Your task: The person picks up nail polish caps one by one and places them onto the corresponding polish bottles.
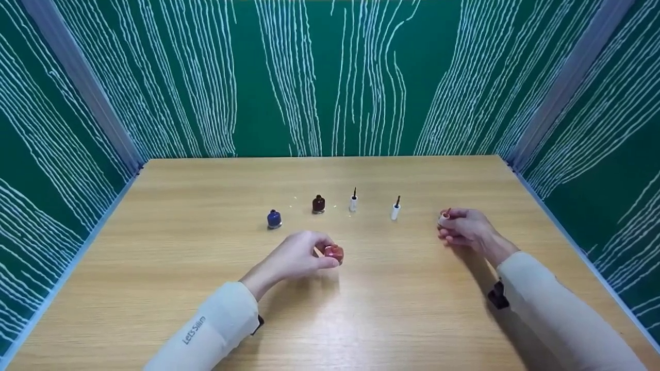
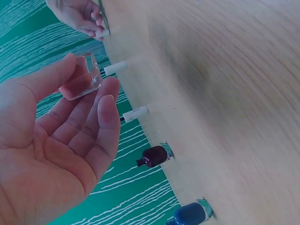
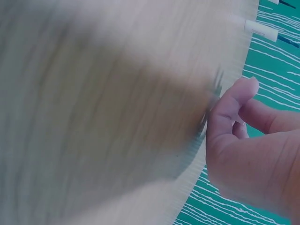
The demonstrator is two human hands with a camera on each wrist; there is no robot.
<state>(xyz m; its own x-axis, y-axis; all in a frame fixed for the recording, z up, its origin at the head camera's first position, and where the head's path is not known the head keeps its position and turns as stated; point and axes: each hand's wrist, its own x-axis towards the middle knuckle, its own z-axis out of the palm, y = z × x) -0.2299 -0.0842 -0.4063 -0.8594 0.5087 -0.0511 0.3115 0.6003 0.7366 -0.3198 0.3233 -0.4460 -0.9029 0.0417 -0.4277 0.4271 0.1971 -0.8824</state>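
Note:
My left hand (image 1: 296, 256) grips a small glass nail polish bottle (image 2: 78, 85) of coral red between thumb and fingers, tilted above the table. No cap is on that bottle. Farther right, my right hand (image 1: 472, 226) pinches a white nail polish cap (image 1: 443, 219) low over the tabletop, its reddish brush pointing up. Whether the cap touches the wood I cannot tell; in the right wrist view the fingers (image 3: 229, 110) hide it. An uncapped blue nail polish bottle (image 1: 274, 220) and a dark red one (image 1: 318, 205) stand beyond my left hand.
Two white brush caps (image 1: 353, 202) (image 1: 395, 211) stand brush-up between the dark red bottle and my right hand. Tiny pale specks lie around the bottles. Green walls with white wavy lines (image 1: 335, 77) enclose the wooden table (image 1: 180, 206) at the back and sides.

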